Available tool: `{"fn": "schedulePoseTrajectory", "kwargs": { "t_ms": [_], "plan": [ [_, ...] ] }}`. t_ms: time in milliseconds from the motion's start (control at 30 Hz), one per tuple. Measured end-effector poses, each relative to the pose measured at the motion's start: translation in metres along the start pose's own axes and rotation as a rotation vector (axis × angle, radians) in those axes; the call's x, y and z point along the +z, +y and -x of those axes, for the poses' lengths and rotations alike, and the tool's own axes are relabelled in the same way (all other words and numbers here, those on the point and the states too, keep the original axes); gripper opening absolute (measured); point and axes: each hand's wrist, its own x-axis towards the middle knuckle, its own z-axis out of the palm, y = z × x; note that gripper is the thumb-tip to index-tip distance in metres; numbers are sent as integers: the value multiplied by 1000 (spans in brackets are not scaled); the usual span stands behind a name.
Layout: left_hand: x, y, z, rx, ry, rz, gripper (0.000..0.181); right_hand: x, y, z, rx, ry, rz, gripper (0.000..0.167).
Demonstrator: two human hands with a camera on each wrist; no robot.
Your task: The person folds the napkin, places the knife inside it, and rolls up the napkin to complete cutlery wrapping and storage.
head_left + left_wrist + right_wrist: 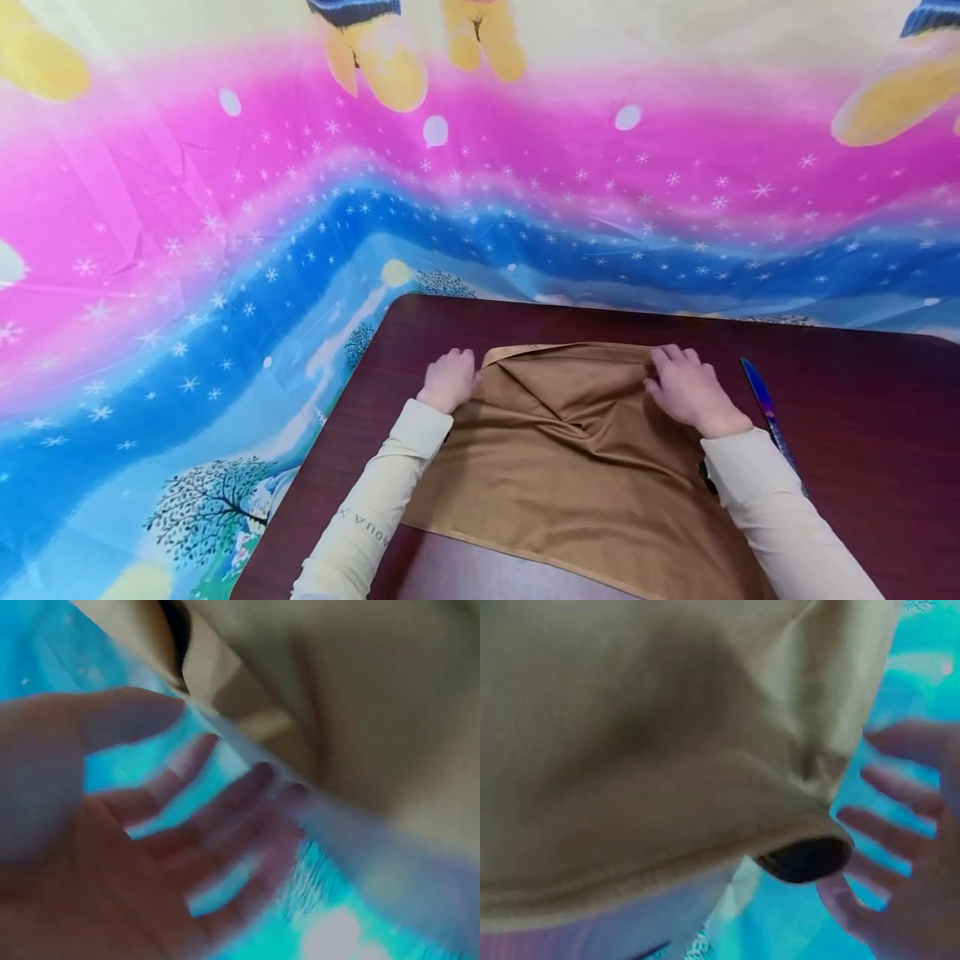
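Observation:
A brown cloth [600, 492] lies wrinkled on the table, with a folded band along its far edge. Beside its far left corner is my left hand [450, 381]; in the left wrist view this hand [150, 832] has its fingers spread and loosely bent next to the cloth [375, 712]. My right hand [692, 389] is at the far right corner. The right wrist view shows its spread fingers [889, 832] close to the edge of the cloth [667, 750], where a dark rounded gap shows in a fold. Blur hides whether any fingertip touches the fabric.
A blue-purple knife-like object [761, 392] lies on the dark red-brown table [885, 417], right of my right forearm. A pale surface [472, 571] shows below the cloth's near edge. Behind and left of the table hangs a pink and blue printed sheet [262, 167].

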Motion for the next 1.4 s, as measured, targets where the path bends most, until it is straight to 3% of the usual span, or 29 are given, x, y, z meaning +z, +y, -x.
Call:
{"fn": "schedulePoseTrajectory", "kwargs": {
  "t_ms": [100, 167, 433, 600, 767, 967, 1100, 1233, 1300, 1400],
  "plan": [
    [6, 3, -3, 107, -64, 52, 16, 7, -3, -1, -40, -96, -41, 31],
    [8, 5, -5, 146, -94, 52, 15, 10, -4, 0, -53, -123, -57, 22],
    [12, 9, -8, 147, -74, 58, 24, 14, -6, -1, -67, -139, -115, 9],
    [12, 10, -9, 141, -42, 54, 28, 17, -9, 1, -39, -235, -55, 14],
    [10, 10, -6, 122, 40, 16, 23, 18, -10, 5, -11, -334, -24, 30],
    [0, 12, 2, 74, 166, -12, 11, 15, -11, 4, -57, -319, -77, 17],
    [-10, 20, 6, 86, 322, -130, 10, 4, -13, 4, -28, -208, -113, 21],
    [-19, 28, 3, 80, 494, -227, 38, -13, -12, 4, 104, -62, -159, 41],
    [-21, 30, 0, 74, 519, -227, 53, -21, -9, 5, 170, -61, -183, 60],
    [-17, 27, -3, 94, 456, -171, 50, -24, -3, 8, 202, -160, -174, 73]
  ]
}}
